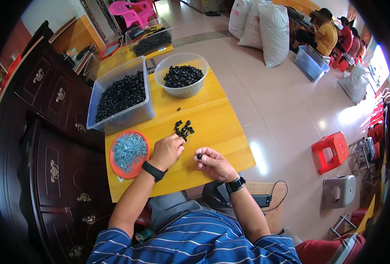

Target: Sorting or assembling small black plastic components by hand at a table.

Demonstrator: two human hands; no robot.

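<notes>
My right hand (216, 165) is closed over the table's near part, pinching a small round black piece (199, 156) between thumb and fingers. My left hand (167, 152) reaches down to the tabletop with its fingers drawn together; what they hold, if anything, is hidden. Just beyond its fingertips lies a loose pile of black ring-like pieces (185, 128), with a few tiny thin bits (189, 141) beside it. To the left of that hand sits an orange-red plate (146, 159) heaped with small shiny silvery-blue metal pieces (128, 152).
On the yellow table (217, 127), a clear rectangular bin (124, 115) and a round clear tub (182, 91) hold many black pieces. Dark drawers (58, 176) stand close on the left. White sacks (274, 35), a red stool (331, 152) and seated people (324, 37) are to the right.
</notes>
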